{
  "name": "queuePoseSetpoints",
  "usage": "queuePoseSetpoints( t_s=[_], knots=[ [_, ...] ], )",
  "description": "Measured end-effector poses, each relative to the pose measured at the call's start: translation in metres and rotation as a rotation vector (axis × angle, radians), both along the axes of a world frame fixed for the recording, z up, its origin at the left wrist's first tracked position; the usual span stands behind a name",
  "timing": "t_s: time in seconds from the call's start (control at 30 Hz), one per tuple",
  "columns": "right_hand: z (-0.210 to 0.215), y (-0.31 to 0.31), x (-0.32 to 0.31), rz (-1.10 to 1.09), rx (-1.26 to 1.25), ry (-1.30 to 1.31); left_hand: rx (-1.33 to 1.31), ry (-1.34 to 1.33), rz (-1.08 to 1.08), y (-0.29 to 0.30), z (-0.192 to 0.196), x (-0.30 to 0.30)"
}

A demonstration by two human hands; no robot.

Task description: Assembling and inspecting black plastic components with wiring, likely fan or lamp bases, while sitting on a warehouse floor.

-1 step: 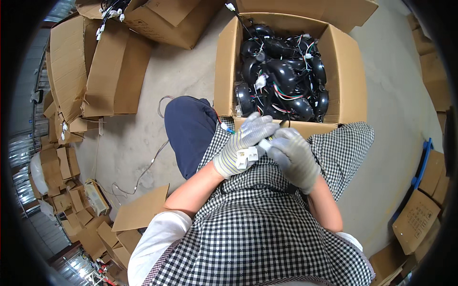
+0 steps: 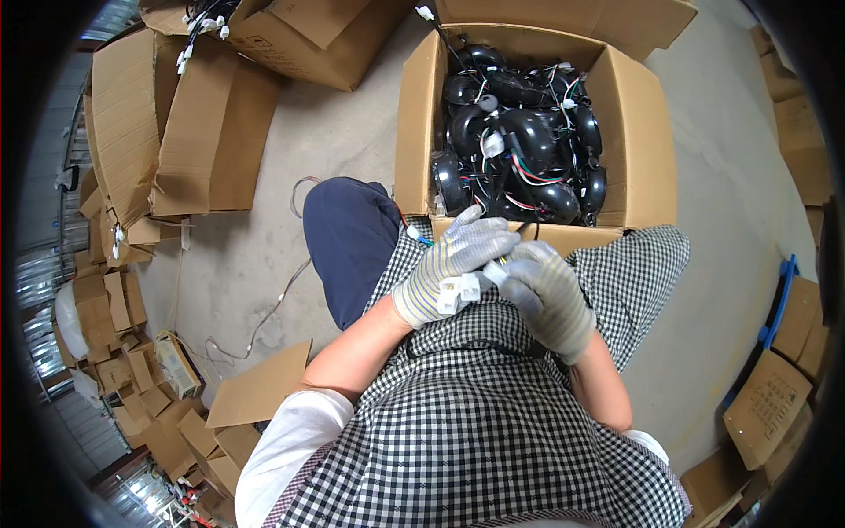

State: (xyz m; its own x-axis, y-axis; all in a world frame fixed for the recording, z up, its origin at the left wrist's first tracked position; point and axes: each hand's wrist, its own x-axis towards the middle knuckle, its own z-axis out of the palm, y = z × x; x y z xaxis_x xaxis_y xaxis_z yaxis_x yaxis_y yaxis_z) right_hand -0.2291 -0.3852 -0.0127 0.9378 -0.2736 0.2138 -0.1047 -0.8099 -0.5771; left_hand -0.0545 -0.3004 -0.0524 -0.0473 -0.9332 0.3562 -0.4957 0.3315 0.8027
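My left hand (image 2: pixel 451 268), in a grey-white striped work glove, is closed around white plastic wire connectors (image 2: pixel 458 292) that stick out below its palm. A smaller white connector (image 2: pixel 495 273) is pinched by my gloved right hand (image 2: pixel 551 299), close beside the left fingers. Thin wires run between the hands; where they enter the connectors is partly hidden. Just beyond the hands stands an open cardboard box (image 2: pixel 647 141) holding several glossy black rounded parts (image 2: pixel 534 141) with coloured leads. A white plug (image 2: pixel 494 144) lies among them. Coloured wires with a blue connector (image 2: pixel 419 235) pass beside my left hand.
A checked apron (image 2: pixel 458 422) covers my lap. More open cartons (image 2: pixel 198 132) stand at the left, one with black cables and white plugs (image 2: pixel 207 25). A grey cable (image 2: pixel 280 299) trails over the floor. Flattened cardboard (image 2: pixel 770 409) leans by a blue frame (image 2: pixel 779 299) at right.
My hands have shifted slightly, the right one a little right and down with its connector. In the box, the middle black part and its white plug have moved a little right.
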Motion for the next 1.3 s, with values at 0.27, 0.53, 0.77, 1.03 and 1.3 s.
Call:
queuePoseSetpoints(
  t_s=[0.27, 0.53, 0.77, 1.03, 1.3],
  knots=[
    [0.038, 0.028, -0.035, -0.304, 0.764, -0.061, -0.006, -0.070, -0.235, -0.002, 0.008, -0.003],
    [0.024, 0.006, -0.049, -0.520, 0.468, 0.156, 0.260, 0.315, -0.074, -0.008, -0.002, -0.013],
    [0.027, -0.007, -0.038, -0.545, 0.480, 0.216, 0.405, 0.316, -0.037, -0.006, -0.007, -0.016],
    [0.016, -0.011, -0.048, -0.624, 1.386, 0.089, 0.316, 0.286, 0.041, -0.011, -0.002, -0.029],
    [-0.019, 0.007, -0.069, -0.677, 2.103, -0.075, 0.085, 0.275, -0.175, -0.018, -0.015, -0.024]
  ],
)
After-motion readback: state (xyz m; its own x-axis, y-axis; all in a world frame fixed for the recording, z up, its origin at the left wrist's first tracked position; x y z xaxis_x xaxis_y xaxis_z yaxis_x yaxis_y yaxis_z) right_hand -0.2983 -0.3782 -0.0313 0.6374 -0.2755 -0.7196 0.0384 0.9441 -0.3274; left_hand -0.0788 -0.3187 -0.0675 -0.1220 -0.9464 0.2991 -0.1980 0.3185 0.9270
